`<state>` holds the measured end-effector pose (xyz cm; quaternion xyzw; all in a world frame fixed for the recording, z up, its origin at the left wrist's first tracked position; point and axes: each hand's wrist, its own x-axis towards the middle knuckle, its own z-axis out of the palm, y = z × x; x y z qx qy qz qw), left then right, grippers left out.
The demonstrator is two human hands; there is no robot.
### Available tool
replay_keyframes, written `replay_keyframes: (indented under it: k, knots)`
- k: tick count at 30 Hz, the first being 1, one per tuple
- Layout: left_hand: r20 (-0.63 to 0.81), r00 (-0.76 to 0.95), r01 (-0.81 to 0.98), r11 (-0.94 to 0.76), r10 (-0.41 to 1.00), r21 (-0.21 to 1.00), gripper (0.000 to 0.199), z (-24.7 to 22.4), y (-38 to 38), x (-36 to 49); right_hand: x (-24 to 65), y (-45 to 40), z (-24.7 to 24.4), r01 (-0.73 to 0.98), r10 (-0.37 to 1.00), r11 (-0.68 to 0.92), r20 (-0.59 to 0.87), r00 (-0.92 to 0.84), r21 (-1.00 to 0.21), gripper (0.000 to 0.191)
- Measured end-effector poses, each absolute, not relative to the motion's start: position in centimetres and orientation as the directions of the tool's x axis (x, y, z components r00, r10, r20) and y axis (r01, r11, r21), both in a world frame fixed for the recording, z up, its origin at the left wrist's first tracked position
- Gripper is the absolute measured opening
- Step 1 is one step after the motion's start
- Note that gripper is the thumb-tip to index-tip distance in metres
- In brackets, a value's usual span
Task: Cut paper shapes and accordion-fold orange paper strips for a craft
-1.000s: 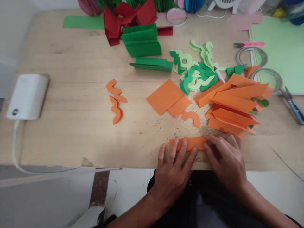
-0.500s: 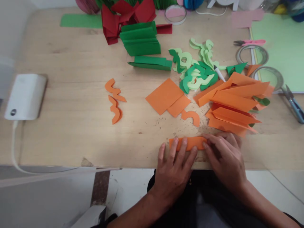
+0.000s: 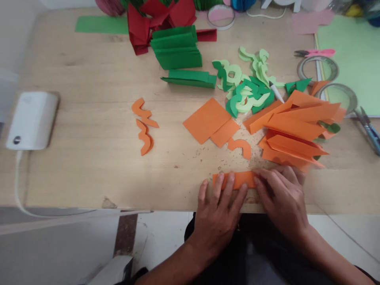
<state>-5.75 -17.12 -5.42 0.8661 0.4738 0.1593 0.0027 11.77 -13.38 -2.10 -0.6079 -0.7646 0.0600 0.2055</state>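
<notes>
A narrow folded strip of orange paper lies flat near the table's front edge. My left hand rests on it with fingers spread, pressing its left and middle parts. At the strip's right end, my right hand pinches the paper between thumb and fingers. Just beyond lie a curved orange cutout and overlapping orange squares. A pile of folded orange paper sits beyond my right hand.
Green and pale green cutouts lie mid-table, with folded green paper and red paper behind. Scissors and tape rolls are at the right. A white power bank with a cable is at the left.
The whole view has shifted very slightly. Both hands keep nearly the same places on the orange strip.
</notes>
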Motion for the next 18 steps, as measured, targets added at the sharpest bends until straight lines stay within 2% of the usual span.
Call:
replay_keyframes:
  k: [18]
  knots:
    - [0.268,0.484,0.827,-0.536,0.833,0.171,0.054,-5.33,-16.99,-5.63,11.70,-12.96,-1.95,0.908,0.948,0.280,0.236,-0.211,-0.311,0.008]
